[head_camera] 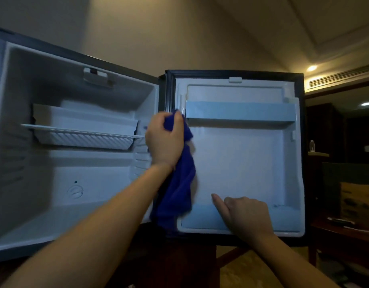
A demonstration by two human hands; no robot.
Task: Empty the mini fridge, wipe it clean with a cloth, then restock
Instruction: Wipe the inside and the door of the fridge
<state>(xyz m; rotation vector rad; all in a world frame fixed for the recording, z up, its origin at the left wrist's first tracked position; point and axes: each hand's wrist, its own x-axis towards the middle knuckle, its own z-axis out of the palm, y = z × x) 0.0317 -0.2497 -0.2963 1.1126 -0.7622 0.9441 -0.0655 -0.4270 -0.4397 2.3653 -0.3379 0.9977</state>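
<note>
The mini fridge [29,204] stands open on the left, its white inside bare except for a wire shelf [83,135]. Its door [239,161] swings out to the right, inner side facing me. My left hand [165,140] grips a blue cloth [179,188] near the door's hinge edge, and the cloth hangs down in front of the door's left side. My right hand [244,215] holds the door's lower shelf rail [200,217], fingers curled over it and thumb lying along the rail.
The door has an upper shelf [239,111] near its top. A dark wooden table [343,231] stands to the right with a cardboard box [356,200] on it. A small bottle [312,145] stands on a ledge further back.
</note>
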